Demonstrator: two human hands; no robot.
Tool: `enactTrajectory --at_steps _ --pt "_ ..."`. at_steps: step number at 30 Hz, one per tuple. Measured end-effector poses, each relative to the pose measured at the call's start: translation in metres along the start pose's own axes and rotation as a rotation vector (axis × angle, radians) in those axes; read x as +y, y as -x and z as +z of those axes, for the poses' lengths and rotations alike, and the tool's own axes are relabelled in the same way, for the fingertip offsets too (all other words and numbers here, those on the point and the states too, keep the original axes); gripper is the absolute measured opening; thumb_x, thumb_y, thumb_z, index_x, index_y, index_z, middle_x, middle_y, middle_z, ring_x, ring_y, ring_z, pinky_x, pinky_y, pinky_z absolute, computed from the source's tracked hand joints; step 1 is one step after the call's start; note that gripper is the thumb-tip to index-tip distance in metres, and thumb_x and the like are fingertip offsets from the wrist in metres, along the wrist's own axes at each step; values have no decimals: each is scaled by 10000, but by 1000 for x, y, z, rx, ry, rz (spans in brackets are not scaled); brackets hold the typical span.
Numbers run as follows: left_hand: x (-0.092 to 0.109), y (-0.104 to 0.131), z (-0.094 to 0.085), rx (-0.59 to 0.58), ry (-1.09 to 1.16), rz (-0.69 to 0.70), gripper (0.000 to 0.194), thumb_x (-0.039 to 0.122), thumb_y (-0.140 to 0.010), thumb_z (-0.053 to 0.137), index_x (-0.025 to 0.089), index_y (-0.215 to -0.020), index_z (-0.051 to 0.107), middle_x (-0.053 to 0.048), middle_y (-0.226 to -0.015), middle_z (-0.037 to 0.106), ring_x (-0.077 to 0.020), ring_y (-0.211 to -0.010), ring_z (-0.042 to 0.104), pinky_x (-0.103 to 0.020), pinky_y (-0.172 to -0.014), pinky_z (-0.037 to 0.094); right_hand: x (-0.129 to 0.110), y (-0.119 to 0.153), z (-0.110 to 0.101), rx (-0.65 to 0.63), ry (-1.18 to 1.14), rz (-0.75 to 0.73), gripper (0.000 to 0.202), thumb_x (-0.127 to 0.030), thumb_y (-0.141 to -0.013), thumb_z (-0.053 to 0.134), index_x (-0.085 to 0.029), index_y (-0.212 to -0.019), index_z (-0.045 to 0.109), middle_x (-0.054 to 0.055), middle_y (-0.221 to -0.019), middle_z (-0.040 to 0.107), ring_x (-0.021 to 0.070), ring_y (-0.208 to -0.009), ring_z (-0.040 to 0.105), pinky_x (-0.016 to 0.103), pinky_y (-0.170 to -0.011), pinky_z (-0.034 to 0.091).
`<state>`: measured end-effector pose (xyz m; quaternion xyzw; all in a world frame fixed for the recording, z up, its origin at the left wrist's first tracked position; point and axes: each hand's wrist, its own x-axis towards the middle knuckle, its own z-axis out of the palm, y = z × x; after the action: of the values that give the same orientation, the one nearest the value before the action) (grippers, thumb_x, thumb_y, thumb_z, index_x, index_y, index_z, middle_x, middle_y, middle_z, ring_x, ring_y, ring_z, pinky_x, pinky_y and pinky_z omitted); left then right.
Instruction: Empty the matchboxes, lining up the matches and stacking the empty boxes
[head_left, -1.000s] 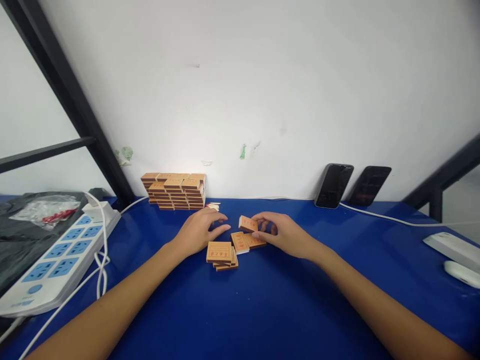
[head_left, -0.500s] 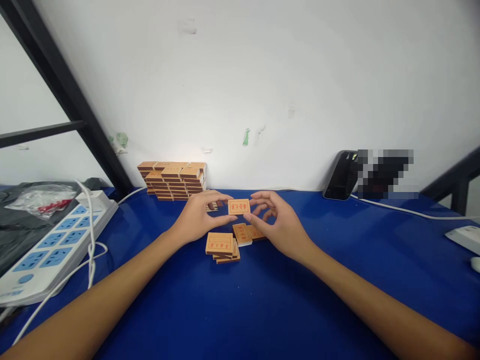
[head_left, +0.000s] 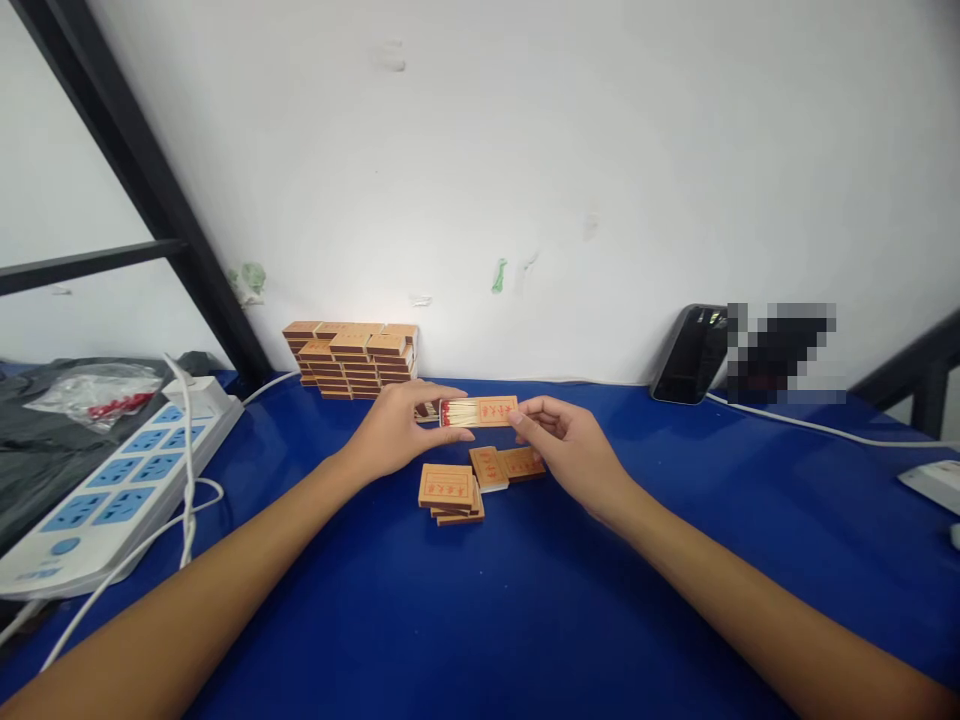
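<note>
Between my hands is a matchbox [head_left: 497, 410], its tray slid out to the left so that red-tipped matches [head_left: 459, 412] show. My left hand [head_left: 391, 425] is closed around the tray end, thumb below and fingers above. My right hand [head_left: 562, 440] pinches the right end of the sleeve. Just below, a small uneven pile of matchboxes [head_left: 446, 487] lies on the blue table [head_left: 480, 610]. Two more matchboxes [head_left: 489, 468] rest to the right of that pile. Behind my left fingers, another matchbox is partly hidden.
A stacked block of matchboxes [head_left: 349, 360] stands against the wall at back left. On the left lie a white power strip [head_left: 127, 480], cables and a plastic bag [head_left: 97, 390] with red bits. A dark phone [head_left: 688, 355] leans on the wall at right.
The matchbox was closed between my hands; now its tray is out and matches show. My right hand has shifted right with the sleeve, its fingers curled closer.
</note>
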<state>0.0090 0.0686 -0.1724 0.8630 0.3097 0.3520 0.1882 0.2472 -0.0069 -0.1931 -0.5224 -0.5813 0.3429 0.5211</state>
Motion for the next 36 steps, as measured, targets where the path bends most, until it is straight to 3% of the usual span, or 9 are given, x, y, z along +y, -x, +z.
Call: enactTrajectory --at_steps 5,10,15,18,21,24,26,29,36 --pt "-12 -1 -12 -100 -198 -51 494 579 -785 838 227 -1123 768 -51 -1018 763 -210 -860 673 -349 -780 518 21 -16 -28 144 160 -25 456 -608 -830 720 -169 -951 683 74 -852 734 206 -797 659 334 -751 505" --pt "-16 -2 -21 -254 -316 29 442 575 -804 816 213 -1054 774 -67 -1016 733 -253 -989 655 -383 -874 503 37 -23 -50 95 480 21 292 -474 -866 684 -195 -945 649 62 -885 737 197 -782 652 335 -737 499" --pt "-19 -1 -23 -300 -350 29 380 535 -807 805 222 -1023 791 -67 -1000 723 -246 -936 667 -365 -822 506 26 -17 -51 152 723 -120 362 -538 -898 665 -197 -1009 621 96 -1002 703 206 -762 611 351 -684 479" --pt "-19 -1 -25 -312 -329 33 354 525 -791 818 222 -973 794 -60 -974 723 -228 -881 670 -340 -770 504 7 -8 -54 -77 674 -241 378 -553 -931 647 -212 -1093 669 99 -1083 688 227 -872 625 378 -770 520" --pt "-17 -2 -26 -280 -280 40 401 569 -785 822 221 -982 796 -53 -941 728 -201 -825 657 -308 -714 485 -5 -1 -59 -368 626 -261 429 -533 -849 760 -263 -1178 712 92 -1166 669 250 -972 635 396 -830 548" --pt "-14 -4 -25 -165 -207 21 414 578 -831 792 211 -1020 794 -45 -890 729 -171 -775 634 -286 -692 475 -6 1 -62 -445 649 -256 341 -473 -807 804 -269 -1073 745 80 -1111 666 243 -938 631 386 -810 540" --pt "-10 -4 -23 -76 -159 14 397 556 -854 784 206 -1040 792 -46 -892 735 -160 -770 628 -284 -703 486 -3 -2 -63 -419 669 -240 279 -458 -823 788 -254 -1007 743 65 -1021 670 224 -873 618 363 -770 518" --pt "-2 -4 -19 -3 -98 29 395 525 -839 814 210 -1075 790 -50 -941 749 -161 -811 637 -288 -740 505 -3 -5 -59 -304 653 -182 310 -457 -847 765 -239 -1065 732 33 -890 672 190 -750 588 331 -694 478" --pt "3 -5 -7 -94 73 -3 531 472 -741 904 244 -1202 770 -54 -1081 767 -161 -839 646 -280 -740 512 -12 2 -16 -136 468 -218 350 -374 -893 708 -228 -1211 709 19 -908 721 142 -651 560 302 -648 470"
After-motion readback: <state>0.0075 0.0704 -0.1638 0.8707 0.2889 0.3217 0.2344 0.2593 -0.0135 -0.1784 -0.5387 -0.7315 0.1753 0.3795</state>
